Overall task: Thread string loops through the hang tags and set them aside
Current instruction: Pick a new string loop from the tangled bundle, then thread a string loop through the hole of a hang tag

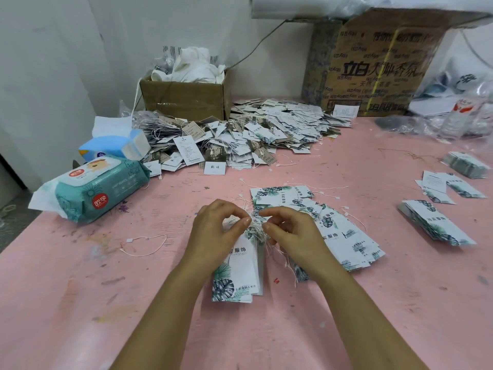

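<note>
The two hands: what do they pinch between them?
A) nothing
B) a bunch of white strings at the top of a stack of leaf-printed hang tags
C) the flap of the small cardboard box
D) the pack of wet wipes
B: the left hand and the right hand both pinch the strings above the stack of hang tags.

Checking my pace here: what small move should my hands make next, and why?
Probably pull the strings through the top tag: the left hand and right hand both pinch them at the head of the stack, so threading looks unfinished.
</note>
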Action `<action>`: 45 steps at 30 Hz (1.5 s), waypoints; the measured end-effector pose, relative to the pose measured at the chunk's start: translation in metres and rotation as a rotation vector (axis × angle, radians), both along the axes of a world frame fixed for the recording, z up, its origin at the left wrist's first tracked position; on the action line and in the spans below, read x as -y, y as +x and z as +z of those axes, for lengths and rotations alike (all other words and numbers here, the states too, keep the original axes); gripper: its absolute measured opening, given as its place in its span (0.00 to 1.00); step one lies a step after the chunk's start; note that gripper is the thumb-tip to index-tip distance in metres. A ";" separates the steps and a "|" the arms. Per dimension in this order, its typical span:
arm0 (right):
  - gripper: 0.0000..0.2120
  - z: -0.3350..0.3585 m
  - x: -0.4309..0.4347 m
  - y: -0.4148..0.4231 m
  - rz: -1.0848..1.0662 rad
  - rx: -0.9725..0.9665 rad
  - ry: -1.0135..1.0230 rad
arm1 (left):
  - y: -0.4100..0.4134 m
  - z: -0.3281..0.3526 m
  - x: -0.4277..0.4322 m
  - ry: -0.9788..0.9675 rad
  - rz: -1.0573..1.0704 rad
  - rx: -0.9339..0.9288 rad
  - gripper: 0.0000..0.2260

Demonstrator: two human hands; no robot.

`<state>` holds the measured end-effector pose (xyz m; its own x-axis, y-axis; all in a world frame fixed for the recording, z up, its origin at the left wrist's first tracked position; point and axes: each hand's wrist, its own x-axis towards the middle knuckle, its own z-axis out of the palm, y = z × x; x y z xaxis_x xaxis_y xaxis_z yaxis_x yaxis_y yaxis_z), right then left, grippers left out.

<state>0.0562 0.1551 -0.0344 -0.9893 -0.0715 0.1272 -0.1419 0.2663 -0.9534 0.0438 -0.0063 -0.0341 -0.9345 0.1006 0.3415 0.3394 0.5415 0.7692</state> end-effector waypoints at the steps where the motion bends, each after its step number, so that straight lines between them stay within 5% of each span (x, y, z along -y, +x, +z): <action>1: 0.11 0.000 0.001 0.001 0.021 -0.024 -0.011 | 0.001 0.001 -0.001 0.019 -0.023 -0.007 0.07; 15: 0.16 0.000 0.006 0.004 0.045 -0.272 0.058 | 0.005 0.004 -0.005 0.113 -0.137 0.039 0.06; 25: 0.10 0.000 0.003 0.002 -0.098 -0.167 -0.189 | 0.003 0.002 0.001 -0.190 -0.006 -0.035 0.10; 29: 0.11 0.000 0.002 0.001 -0.093 -0.161 -0.223 | 0.001 -0.004 0.001 -0.132 0.036 -0.067 0.07; 32: 0.10 -0.003 0.001 -0.001 -0.071 -0.116 -0.131 | -0.001 -0.007 0.001 0.010 0.036 -0.043 0.08; 37: 0.15 -0.014 0.004 -0.003 0.038 -0.144 0.310 | -0.004 -0.008 0.000 0.146 0.113 -0.007 0.10; 45: 0.17 -0.022 0.008 -0.007 0.040 -0.214 0.440 | -0.006 -0.006 0.003 0.300 0.195 0.107 0.08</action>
<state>0.0489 0.1471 -0.0567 -0.9397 -0.2012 0.2764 -0.3403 0.6275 -0.7003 0.0382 -0.0095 -0.0403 -0.9583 -0.1722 0.2281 0.1612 0.3335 0.9289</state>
